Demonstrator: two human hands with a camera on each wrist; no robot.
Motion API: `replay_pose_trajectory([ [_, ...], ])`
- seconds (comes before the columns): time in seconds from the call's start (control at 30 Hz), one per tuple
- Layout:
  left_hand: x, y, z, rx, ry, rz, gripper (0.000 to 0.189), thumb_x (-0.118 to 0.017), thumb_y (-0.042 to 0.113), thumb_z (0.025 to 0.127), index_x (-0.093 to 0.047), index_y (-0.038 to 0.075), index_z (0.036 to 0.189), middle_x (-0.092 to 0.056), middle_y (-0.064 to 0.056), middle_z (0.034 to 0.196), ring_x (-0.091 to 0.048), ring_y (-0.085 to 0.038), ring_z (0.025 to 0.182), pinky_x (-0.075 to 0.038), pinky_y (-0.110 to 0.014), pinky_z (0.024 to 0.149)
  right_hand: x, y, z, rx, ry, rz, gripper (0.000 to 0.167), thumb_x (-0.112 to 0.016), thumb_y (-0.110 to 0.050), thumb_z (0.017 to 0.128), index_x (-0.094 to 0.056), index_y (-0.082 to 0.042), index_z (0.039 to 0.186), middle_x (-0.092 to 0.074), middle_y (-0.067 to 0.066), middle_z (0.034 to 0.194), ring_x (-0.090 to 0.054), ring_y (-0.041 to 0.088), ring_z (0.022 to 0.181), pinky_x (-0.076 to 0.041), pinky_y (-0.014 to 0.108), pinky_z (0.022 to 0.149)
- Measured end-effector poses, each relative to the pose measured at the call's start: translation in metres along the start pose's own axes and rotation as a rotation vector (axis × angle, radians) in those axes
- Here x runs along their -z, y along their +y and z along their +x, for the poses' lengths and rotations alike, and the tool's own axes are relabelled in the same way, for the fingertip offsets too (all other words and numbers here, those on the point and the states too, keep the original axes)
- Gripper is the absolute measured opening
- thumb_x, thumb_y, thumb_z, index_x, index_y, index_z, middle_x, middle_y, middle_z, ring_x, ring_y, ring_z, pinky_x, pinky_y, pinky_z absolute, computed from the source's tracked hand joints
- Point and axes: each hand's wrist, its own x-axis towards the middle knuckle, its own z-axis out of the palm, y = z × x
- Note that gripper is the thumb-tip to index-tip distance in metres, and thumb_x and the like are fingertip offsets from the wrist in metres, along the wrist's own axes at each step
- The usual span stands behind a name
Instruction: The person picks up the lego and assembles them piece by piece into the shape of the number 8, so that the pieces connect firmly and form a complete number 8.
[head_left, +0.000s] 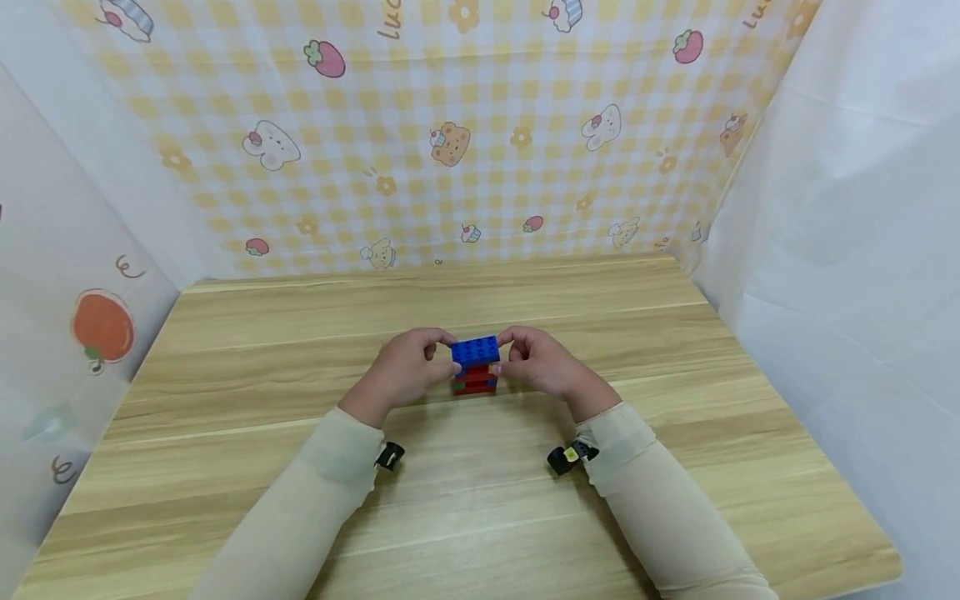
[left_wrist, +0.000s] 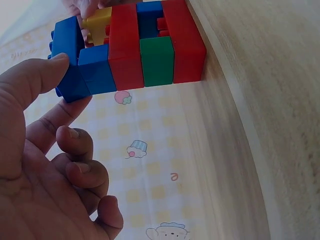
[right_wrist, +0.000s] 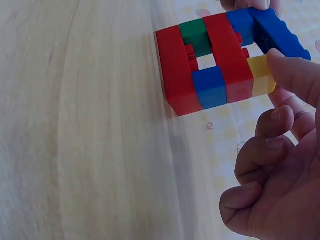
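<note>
A small tower of toy building bricks stands upright on the wooden table. Its top is a long blue brick (head_left: 475,351), studs up. My left hand (head_left: 408,367) pinches the left end of that brick between thumb and index finger, other fingers curled free. Under it sit a small blue brick (left_wrist: 97,69) and a yellow brick (right_wrist: 260,75). My right hand (head_left: 547,362) pinches the yellow brick's side, thumb in front, index finger behind. Lower come a red brick (right_wrist: 229,57), a green brick (left_wrist: 157,61) beside another small blue brick (right_wrist: 210,86), and a bottom red brick (right_wrist: 178,70).
Wood-grain table (head_left: 465,517) surrounds the tower. A yellow checked cloth (head_left: 495,100) with cartoon prints hangs behind the table's far edge. White sheets (head_left: 847,208) hang at both sides. Dark wrist devices (head_left: 390,456) sit at both cuffs.
</note>
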Motion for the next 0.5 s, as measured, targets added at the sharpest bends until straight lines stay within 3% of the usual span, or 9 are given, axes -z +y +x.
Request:
replay_pose_trajectory([
  [0.33,0.0,0.002,0.0,0.0,-0.009,0.027,0.039,-0.076,0.034,0.098,-0.069,0.018,0.133,-0.05,-0.007,0.091,-0.047,-0.022,0.075,-0.037,-0.034,0.064,0.005,-0.016,-0.006,0.073,0.029,-0.11,0.047,-0.076,-0.013,0.097,-0.06,-0.004,0.14,-0.048,0.002,0.074,-0.042,0.017,0.06,-0.038,0.028,0.056],
  [0.5,0.0,0.002,0.0,0.004,-0.011,0.03,0.038,-0.076,0.034,0.098,-0.069,0.018,0.132,-0.05,-0.007,0.091,-0.047,-0.023,0.074,-0.037,-0.034,0.063,0.005,-0.026,-0.007,0.092,0.058,-0.155,0.033,-0.075,-0.011,0.098,-0.067,-0.006,0.13,-0.046,0.002,0.074,-0.042,0.019,0.06,-0.036,0.028,0.056],
])
